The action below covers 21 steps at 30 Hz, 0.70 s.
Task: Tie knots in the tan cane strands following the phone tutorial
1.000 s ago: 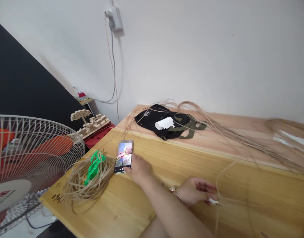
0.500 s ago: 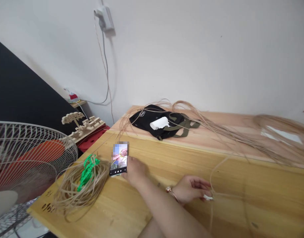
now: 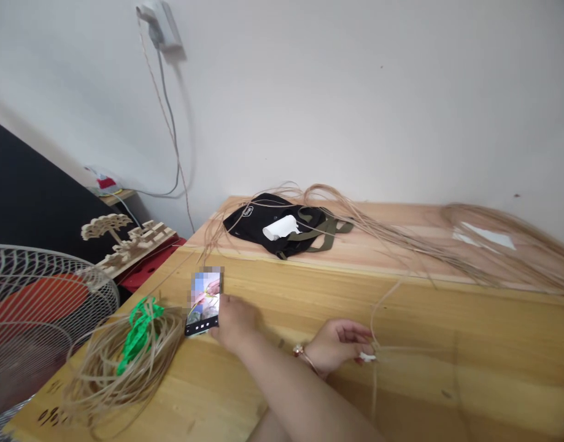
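My right hand (image 3: 238,324) reaches across to the left, over the other forearm, and grips the right edge of a smartphone (image 3: 203,310). The phone leans at a tilt with its screen lit, showing a picture of hands; part of it is pixelated. My left hand (image 3: 332,347), with a bracelet (image 3: 299,350) at the wrist, is closed in a pinch on thin rattan strands (image 3: 377,319). These strands cross at the fingertips and run out upward, right and downward. A small white piece (image 3: 367,356) sticks out at the same fingertips; its kind is unclear.
Left of the phone lies a coil of rattan (image 3: 125,374) tied with green plastic (image 3: 139,334). A black bag (image 3: 258,221) with a white paper roll (image 3: 282,228) and long loose strands (image 3: 401,239) lie along the wall. A fan (image 3: 46,307) stands at the table's left.
The view has turned slightly, so everything sits further left in the picture. Both hands keep their hold on the phone and the rattan strands.
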Tool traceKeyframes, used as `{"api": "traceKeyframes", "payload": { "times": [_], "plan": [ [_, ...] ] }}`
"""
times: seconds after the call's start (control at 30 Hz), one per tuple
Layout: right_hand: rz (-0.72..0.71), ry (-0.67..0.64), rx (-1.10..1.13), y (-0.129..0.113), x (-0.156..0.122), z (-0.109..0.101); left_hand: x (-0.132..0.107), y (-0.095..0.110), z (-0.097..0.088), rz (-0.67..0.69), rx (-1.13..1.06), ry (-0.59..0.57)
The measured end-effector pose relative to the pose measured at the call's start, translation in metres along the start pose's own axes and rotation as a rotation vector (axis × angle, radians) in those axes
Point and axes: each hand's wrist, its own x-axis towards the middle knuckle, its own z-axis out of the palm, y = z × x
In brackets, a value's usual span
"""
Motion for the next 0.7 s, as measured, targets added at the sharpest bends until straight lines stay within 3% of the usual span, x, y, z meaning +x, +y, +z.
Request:
{"api": "traceKeyframes", "payload": {
  "times": [0.7],
  "plan": [
    [-0.004, -0.005, 0.009, 0.0008, 0.0003, -0.0003, 0.0004, -0.0009, -0.0013, 0.014, 0.004, -0.035]
  ]
}}
